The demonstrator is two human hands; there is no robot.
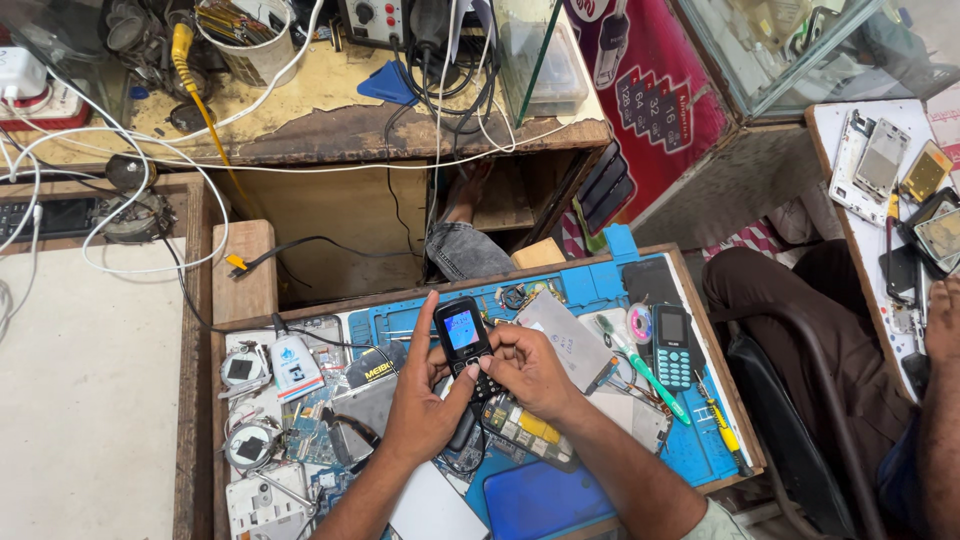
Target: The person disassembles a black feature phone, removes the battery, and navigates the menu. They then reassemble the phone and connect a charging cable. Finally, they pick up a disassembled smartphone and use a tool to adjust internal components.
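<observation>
Phone (465, 338) with lit screen is grasped by both hands, left hand (420, 405) and right hand (525, 370), above the blue mat (700, 450) on a cluttered wooden tray (215, 440); a teal phone (672, 347) lies right of it.

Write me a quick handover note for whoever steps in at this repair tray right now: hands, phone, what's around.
Left hand: holds the small black keypad phone from the left, forefinger raised beside its lit screen.
Right hand: grips the phone's lower part, thumb on the keys.
Phone is assembled and switched on, held above the blue work mat.
On the mat: a teal keypad phone, a green-handled tool, and loose circuit boards to the left.
</observation>
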